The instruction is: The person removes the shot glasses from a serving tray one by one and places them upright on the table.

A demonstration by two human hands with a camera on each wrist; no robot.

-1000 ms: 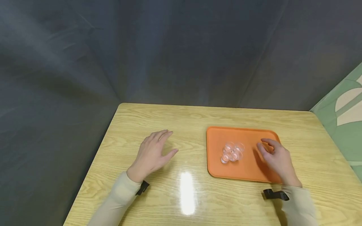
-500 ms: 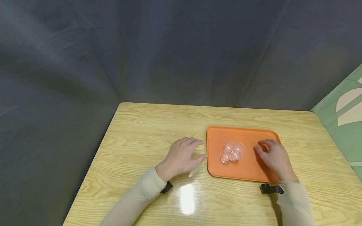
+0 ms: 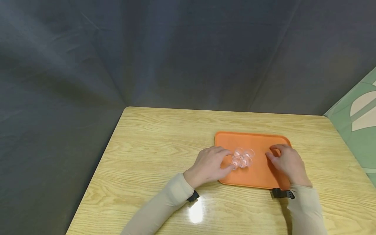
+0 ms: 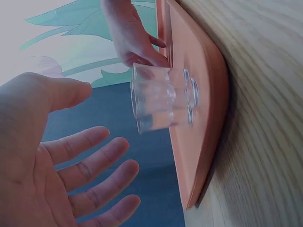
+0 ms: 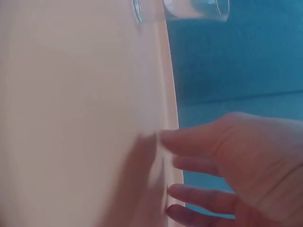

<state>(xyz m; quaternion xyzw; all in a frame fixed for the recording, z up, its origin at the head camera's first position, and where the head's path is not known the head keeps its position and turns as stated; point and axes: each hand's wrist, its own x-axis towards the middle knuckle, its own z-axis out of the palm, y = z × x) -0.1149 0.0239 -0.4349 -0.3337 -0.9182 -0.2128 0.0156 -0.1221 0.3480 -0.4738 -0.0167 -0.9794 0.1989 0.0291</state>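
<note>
Several small clear glasses stand upright in a tight cluster on an orange tray. My left hand reaches over the tray's left edge, thumb and fingers spread on the cluster's left side. In the left wrist view a gap shows between that hand's fingertips and the glasses. Over the tray's right part hovers my right hand, fingers loosely bent and holding nothing. The right wrist view has one glass at its top edge, apart from this hand.
The tray lies on a wood-grain table, right of its middle. Dark cloth hangs behind the table and along its left side. A green and cream patterned surface borders the right side.
My left hand has moved right across the table, from well left of the tray to beside the glasses. The right hand has barely shifted; tray and glasses stay put.
</note>
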